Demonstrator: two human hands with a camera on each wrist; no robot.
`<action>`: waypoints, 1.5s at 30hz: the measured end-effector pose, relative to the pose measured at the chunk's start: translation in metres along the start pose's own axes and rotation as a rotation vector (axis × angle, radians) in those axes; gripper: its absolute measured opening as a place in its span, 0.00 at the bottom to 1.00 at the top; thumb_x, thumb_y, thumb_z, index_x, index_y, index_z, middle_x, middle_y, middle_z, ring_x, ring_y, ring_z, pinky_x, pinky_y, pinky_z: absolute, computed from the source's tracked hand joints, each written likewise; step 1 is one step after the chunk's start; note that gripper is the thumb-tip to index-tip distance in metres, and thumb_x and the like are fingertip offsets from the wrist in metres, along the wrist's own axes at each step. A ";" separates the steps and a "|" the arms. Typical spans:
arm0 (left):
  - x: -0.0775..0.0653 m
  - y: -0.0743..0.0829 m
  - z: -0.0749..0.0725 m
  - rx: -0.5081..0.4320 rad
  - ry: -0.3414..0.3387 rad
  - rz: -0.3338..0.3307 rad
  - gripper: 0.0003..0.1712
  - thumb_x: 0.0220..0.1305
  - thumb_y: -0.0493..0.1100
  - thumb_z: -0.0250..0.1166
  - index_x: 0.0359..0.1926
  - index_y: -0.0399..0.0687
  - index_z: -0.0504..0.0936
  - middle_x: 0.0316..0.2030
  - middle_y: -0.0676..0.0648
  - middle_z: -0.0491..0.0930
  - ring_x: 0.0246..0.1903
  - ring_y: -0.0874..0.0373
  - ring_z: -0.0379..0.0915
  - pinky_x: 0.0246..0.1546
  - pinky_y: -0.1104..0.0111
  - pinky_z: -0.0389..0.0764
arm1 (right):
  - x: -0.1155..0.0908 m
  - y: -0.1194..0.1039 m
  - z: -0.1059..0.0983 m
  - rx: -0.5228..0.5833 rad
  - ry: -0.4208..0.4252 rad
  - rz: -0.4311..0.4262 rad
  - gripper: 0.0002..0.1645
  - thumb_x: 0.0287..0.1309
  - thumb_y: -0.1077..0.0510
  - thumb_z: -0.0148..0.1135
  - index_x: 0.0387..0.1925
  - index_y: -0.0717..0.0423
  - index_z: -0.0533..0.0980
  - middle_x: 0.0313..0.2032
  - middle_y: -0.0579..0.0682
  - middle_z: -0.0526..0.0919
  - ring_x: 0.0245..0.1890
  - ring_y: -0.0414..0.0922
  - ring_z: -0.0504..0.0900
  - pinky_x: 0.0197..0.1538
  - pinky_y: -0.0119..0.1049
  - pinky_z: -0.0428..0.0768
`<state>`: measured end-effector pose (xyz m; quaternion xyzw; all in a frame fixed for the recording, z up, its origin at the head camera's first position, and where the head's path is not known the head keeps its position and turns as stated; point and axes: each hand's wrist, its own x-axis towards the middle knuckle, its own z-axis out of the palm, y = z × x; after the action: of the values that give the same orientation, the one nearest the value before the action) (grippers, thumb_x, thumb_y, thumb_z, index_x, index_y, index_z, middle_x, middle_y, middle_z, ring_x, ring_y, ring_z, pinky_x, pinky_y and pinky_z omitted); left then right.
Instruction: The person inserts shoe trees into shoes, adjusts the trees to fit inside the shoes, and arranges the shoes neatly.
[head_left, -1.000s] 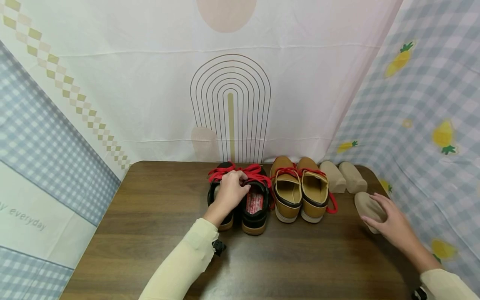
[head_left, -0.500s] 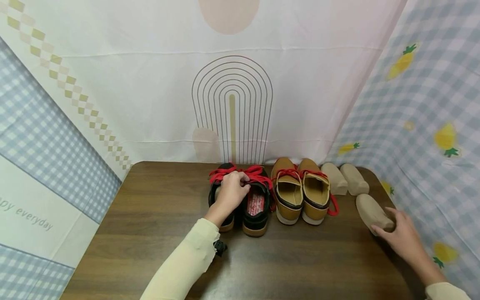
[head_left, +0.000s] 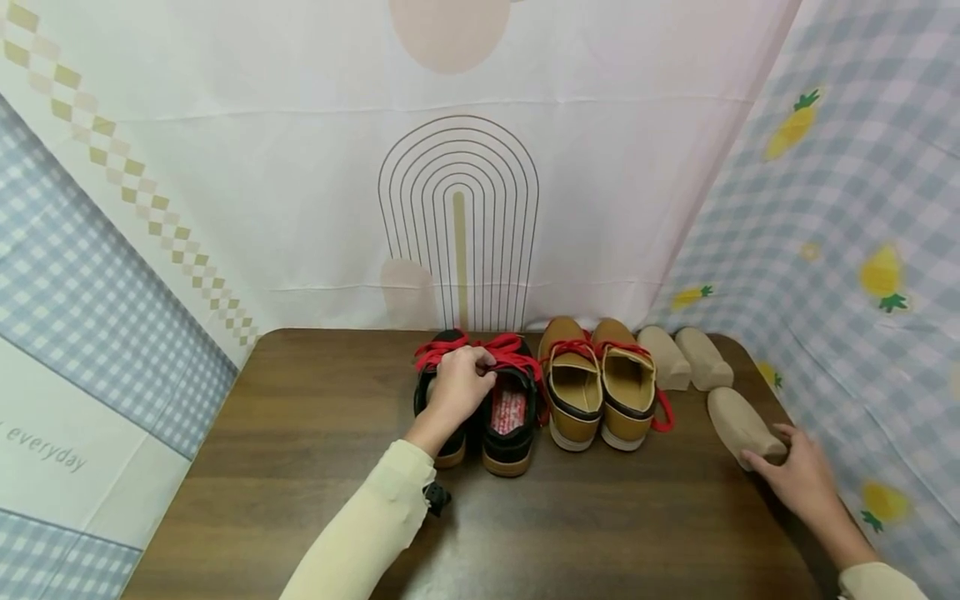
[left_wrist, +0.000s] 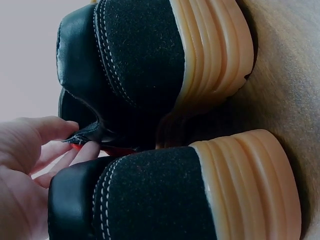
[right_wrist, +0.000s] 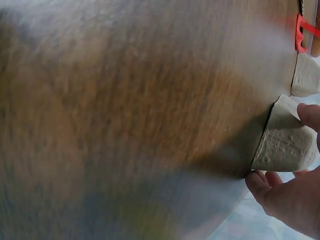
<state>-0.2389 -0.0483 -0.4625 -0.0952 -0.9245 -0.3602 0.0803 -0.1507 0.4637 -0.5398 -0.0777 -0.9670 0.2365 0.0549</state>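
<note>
Beige shoe form (head_left: 738, 421) looks light, stiff, maybe dentable; best held by its blunt end's sides. Right grip (head_left: 804, 477) holds that end; left grip (head_left: 459, 389) pinches a black shoe's (head_left: 512, 444) edge.

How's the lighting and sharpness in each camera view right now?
Head: bright, with soft glare on the table. Left wrist: dim and bluish, but stitching on the black shoes shows clearly. Right wrist: table grain smeary, shadow beside the beige block.

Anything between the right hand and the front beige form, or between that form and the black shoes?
Nothing visible separates the right hand from the front beige form. Between that form and the black shoes stand the tan shoes, a red lace looping out beside them.
</note>
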 end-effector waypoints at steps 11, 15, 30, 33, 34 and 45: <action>0.002 -0.002 0.003 -0.024 -0.006 -0.037 0.06 0.61 0.37 0.72 0.40 0.48 0.89 0.38 0.49 0.89 0.40 0.55 0.85 0.43 0.58 0.85 | -0.001 0.001 0.002 0.002 -0.005 0.054 0.52 0.65 0.43 0.68 0.67 0.82 0.58 0.57 0.83 0.67 0.52 0.75 0.69 0.48 0.68 0.71; 0.002 -0.002 0.002 -0.030 0.007 -0.029 0.06 0.60 0.36 0.72 0.39 0.46 0.89 0.37 0.49 0.89 0.39 0.55 0.85 0.43 0.58 0.85 | -0.002 0.003 0.003 0.002 0.001 0.044 0.49 0.64 0.44 0.69 0.65 0.81 0.62 0.55 0.83 0.70 0.49 0.75 0.73 0.44 0.66 0.74; 0.002 -0.003 0.002 -0.042 0.007 -0.051 0.05 0.60 0.36 0.73 0.38 0.47 0.89 0.37 0.50 0.89 0.38 0.56 0.85 0.42 0.58 0.85 | -0.005 -0.001 0.002 -0.012 0.067 0.021 0.38 0.62 0.53 0.71 0.61 0.78 0.68 0.50 0.81 0.77 0.44 0.72 0.77 0.41 0.62 0.74; 0.002 -0.004 0.002 -0.039 0.011 -0.052 0.05 0.60 0.36 0.73 0.38 0.48 0.89 0.37 0.50 0.89 0.38 0.56 0.85 0.42 0.58 0.85 | -0.006 -0.003 0.001 -0.005 0.087 0.011 0.37 0.61 0.54 0.72 0.60 0.77 0.70 0.49 0.81 0.78 0.43 0.72 0.78 0.40 0.61 0.75; 0.002 -0.004 0.002 -0.039 0.012 -0.051 0.05 0.60 0.36 0.73 0.38 0.48 0.89 0.37 0.50 0.89 0.38 0.56 0.85 0.43 0.59 0.85 | -0.007 -0.003 0.000 -0.003 0.095 0.007 0.36 0.61 0.54 0.72 0.60 0.76 0.71 0.49 0.80 0.78 0.43 0.72 0.79 0.39 0.59 0.75; 0.002 -0.004 0.001 -0.072 0.004 -0.044 0.05 0.60 0.36 0.73 0.38 0.47 0.89 0.37 0.49 0.89 0.38 0.55 0.85 0.42 0.59 0.85 | -0.007 -0.011 -0.007 0.019 0.161 -0.061 0.34 0.57 0.55 0.76 0.58 0.71 0.75 0.34 0.65 0.83 0.23 0.34 0.69 0.25 0.32 0.67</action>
<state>-0.2424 -0.0506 -0.4654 -0.0769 -0.9127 -0.3951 0.0708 -0.1442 0.4560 -0.5287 -0.0664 -0.9591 0.2367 0.1404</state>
